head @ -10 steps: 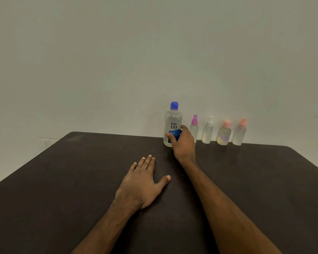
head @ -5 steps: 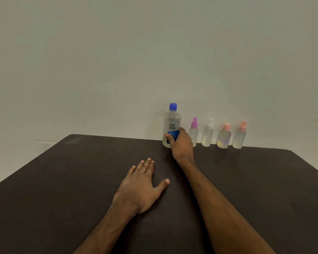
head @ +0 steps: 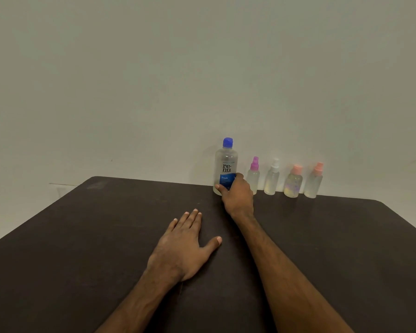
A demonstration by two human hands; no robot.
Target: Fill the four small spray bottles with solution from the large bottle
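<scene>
A large clear bottle (head: 225, 162) with a blue cap and a blue label stands upright at the table's far edge, against the wall. My right hand (head: 237, 194) is wrapped around its lower part. To its right stand small spray bottles in a row: a purple-topped one (head: 253, 175), a white-topped one (head: 272, 177), and two pink-topped ones (head: 293, 182) (head: 314, 181). My left hand (head: 185, 246) lies flat on the table with fingers spread, holding nothing.
The dark brown table (head: 82, 236) reaches from the wall towards me, with rounded far corners. A plain pale wall (head: 202, 68) rises right behind the bottles.
The view has shifted slightly. My right hand stays closed around the large bottle, which stands in the same spot. My left hand has not moved.
</scene>
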